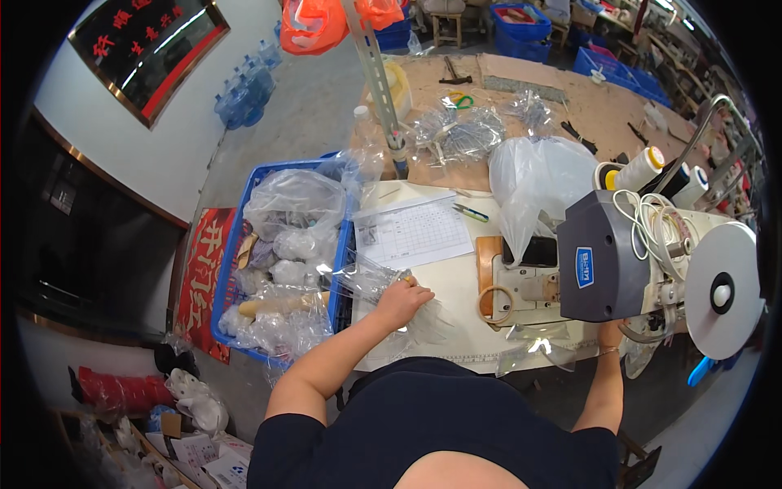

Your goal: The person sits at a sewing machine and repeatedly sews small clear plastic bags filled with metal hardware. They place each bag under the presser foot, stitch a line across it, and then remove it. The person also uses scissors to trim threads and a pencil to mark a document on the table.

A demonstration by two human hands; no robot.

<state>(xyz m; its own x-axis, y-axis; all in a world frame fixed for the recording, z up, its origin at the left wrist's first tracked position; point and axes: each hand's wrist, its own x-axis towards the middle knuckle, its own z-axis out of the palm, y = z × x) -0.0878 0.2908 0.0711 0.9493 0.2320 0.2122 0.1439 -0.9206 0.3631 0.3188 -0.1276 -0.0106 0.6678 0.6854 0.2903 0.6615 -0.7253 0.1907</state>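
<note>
My left hand (403, 300) is closed on a bunch of thin clear plastic strips (371, 279) on the white sewing table (446, 281). The strips fan out on both sides of the fingers. My right hand (611, 332) is low beside the grey sewing machine head (599, 259), which hides its fingers. To the left of that hand, a clear plastic piece (533, 346) lies across the table's front edge. A tan ring (494, 305) rests by the machine's metal plate, between my hands.
A blue crate (221, 281) of bagged goods stands at the left. Beyond my left hand lie a paper sheet (414, 231) and green thread snips (471, 213). A white plastic bag (533, 179) sits behind the machine. Thread cones (639, 169) and a large white reel (721, 253) are at the right.
</note>
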